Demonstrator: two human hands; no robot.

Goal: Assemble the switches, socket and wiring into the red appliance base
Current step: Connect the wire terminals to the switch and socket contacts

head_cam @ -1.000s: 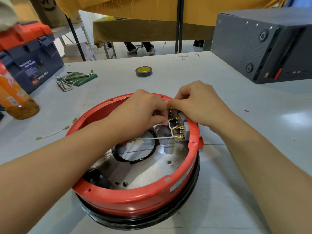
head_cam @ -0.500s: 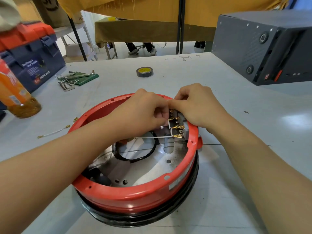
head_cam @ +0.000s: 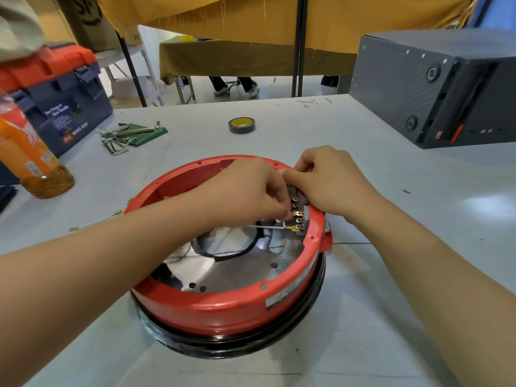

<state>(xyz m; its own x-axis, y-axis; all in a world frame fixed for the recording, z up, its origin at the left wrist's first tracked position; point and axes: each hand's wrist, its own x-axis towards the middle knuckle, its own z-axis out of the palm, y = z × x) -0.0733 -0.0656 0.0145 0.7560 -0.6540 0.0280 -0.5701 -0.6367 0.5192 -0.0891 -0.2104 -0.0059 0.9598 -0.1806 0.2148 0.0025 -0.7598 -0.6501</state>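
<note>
On the grey table [head_cam: 391, 275] sits the red appliance base [head_cam: 223, 305]. Both hands meet at its far inner wall: the left hand [head_cam: 245, 188] pinches at the brass-tabbed switch block [head_cam: 297, 212], and the right hand [head_cam: 332, 180] curls over it. The blue toolbox [head_cam: 69, 107] reads "WING BOX".

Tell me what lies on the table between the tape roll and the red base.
Nothing: in the head view, bare table separates the tape roll from the red base.
</note>
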